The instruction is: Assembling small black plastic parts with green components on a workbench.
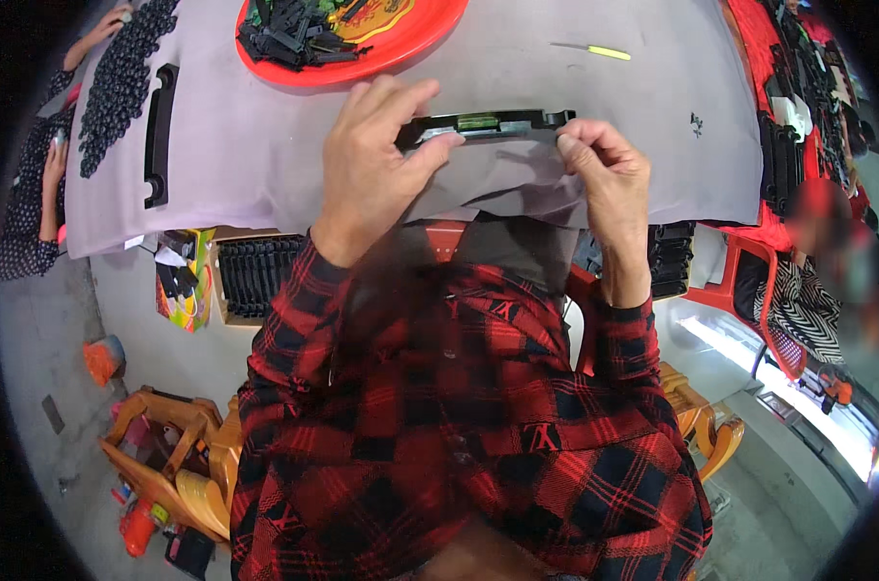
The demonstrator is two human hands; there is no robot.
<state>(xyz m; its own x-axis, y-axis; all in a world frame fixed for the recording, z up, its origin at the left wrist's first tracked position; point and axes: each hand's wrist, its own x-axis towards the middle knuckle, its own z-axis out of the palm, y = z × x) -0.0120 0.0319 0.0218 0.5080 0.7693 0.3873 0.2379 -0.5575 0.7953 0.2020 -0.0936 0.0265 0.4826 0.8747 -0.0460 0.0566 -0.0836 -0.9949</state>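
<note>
Gripping black strip (488,124) above table edge (362,208)

shirt: red-and-black plaid | sleeves: long, cuffed at wrists | hands: bare, no gloves

2 hands: left hand (370,169), right hand (604,169). 1 long black plastic strip (493,123) between them. 1 red tray (400,46). 1 yellow-handled screwdriver (594,50). 1 black handle-shaped bar (160,134). 1 grey table (265,145).
</note>
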